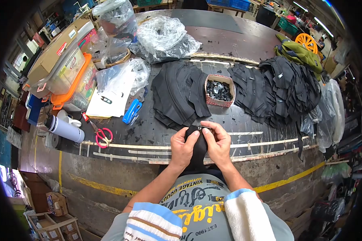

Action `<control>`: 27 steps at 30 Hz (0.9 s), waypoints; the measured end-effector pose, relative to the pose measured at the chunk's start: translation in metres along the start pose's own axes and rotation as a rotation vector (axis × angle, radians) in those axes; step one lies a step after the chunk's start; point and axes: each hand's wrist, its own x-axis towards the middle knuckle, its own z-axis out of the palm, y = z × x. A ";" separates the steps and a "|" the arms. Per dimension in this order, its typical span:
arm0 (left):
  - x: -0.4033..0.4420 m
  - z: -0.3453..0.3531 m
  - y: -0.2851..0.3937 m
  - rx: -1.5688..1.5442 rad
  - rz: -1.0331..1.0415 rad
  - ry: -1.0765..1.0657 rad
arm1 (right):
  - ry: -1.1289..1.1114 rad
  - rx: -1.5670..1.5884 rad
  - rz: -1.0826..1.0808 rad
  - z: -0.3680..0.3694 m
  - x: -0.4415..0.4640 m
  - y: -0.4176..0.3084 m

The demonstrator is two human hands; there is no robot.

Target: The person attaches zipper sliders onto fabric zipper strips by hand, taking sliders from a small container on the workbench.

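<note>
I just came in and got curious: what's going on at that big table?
Someone's left hand and right hand are pinching the top of a black fabric piece at the near edge of the table. Just beyond, a box of small dark bits stands between a left pile and a right pile of black pieces, some with zippers. Pink-handled scissors lie off to the left.
</note>
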 end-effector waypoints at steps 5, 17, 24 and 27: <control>-0.002 -0.005 0.002 -0.034 -0.038 -0.046 | -0.036 0.003 -0.034 -0.001 0.002 0.004; -0.005 -0.007 0.001 0.027 0.014 -0.050 | -0.080 -0.054 -0.057 -0.003 0.002 0.005; -0.006 -0.005 0.004 0.069 0.037 -0.035 | -0.071 -0.078 -0.112 -0.001 0.003 0.002; -0.003 -0.007 0.006 0.086 0.044 -0.054 | -0.075 -0.141 -0.159 -0.003 0.007 0.001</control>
